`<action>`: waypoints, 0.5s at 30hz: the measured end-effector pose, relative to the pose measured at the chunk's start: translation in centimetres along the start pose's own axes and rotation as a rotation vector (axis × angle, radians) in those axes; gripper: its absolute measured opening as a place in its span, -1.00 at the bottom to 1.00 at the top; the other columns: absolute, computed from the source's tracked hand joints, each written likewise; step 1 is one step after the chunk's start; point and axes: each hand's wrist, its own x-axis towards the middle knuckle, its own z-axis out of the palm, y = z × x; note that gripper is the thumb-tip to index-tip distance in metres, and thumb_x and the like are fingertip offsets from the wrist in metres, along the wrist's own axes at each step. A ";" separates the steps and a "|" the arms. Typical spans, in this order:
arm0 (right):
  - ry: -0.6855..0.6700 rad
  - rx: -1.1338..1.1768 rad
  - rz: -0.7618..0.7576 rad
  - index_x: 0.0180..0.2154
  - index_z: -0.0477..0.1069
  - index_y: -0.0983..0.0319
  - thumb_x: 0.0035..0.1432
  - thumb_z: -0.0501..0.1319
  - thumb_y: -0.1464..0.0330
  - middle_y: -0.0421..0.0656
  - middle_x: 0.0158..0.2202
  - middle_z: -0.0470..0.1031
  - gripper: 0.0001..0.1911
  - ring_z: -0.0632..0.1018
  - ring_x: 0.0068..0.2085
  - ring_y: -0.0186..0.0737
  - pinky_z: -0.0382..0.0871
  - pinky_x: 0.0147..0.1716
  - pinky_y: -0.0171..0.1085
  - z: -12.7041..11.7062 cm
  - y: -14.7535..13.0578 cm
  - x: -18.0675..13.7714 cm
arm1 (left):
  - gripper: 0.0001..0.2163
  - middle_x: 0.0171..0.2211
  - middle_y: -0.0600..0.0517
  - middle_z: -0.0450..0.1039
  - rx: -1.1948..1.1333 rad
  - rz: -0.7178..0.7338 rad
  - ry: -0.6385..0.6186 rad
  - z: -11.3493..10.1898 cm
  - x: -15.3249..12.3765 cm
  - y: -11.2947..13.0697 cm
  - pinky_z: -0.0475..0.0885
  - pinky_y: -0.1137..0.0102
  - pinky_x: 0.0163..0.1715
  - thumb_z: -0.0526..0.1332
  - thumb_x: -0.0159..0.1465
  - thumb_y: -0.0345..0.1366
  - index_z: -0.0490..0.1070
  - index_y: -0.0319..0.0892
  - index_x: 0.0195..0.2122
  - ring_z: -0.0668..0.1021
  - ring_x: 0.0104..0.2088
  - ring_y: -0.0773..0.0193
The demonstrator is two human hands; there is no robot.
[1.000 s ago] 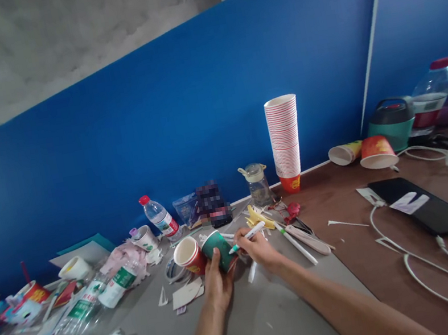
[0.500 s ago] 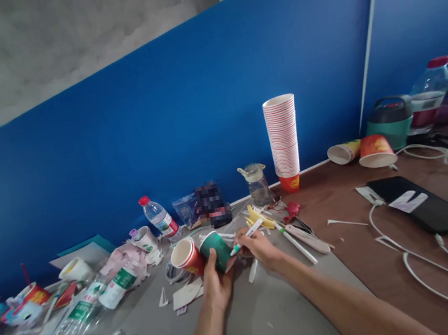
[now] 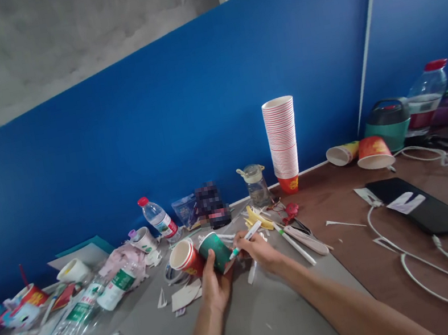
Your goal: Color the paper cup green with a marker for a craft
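Observation:
A green paper cup [image 3: 214, 251], tilted with its mouth to the upper left, is gripped by my left hand [image 3: 216, 284], the thumb lying along its side. My right hand [image 3: 258, 250] pinches a white marker with a green tip [image 3: 247, 238]. That tip meets the cup's right side, near its base; whether it touches cannot be made out. Left of the green cup, nested red paper cups [image 3: 187, 258] lean close to it. Scraps of white card [image 3: 186, 295] lie below them on the grey mat. A yellow peel-like piece [image 3: 260, 217] and several pens lie beyond my right hand.
A tall stack of paper cups [image 3: 283, 137] stands against the blue partition [image 3: 156, 127]. Near it is a lidded glass jar [image 3: 256, 185]. Plastic bottles [image 3: 117, 287] and craft clutter fill the left. On the right lie a black laptop-like slab [image 3: 426, 207] and looping white cables [image 3: 427, 285].
The view has shifted very slightly. Both hands keep their holds on the green cup and the marker, with the marker's tip still at the cup's side.

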 end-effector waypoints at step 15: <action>0.025 0.033 0.015 -0.62 0.31 0.23 -0.20 0.18 0.29 -0.30 -0.70 0.26 -0.86 0.27 -0.62 -0.41 0.04 -0.61 -0.39 -0.4 0.5 0.4 | -0.83 -0.35 -0.13 0.59 -0.025 -0.014 0.010 -0.1 -0.2 0.4 0.54 0.28 -0.28 0.17 0.25 -0.34 0.46 -0.34 -0.24 0.61 -0.37 0.17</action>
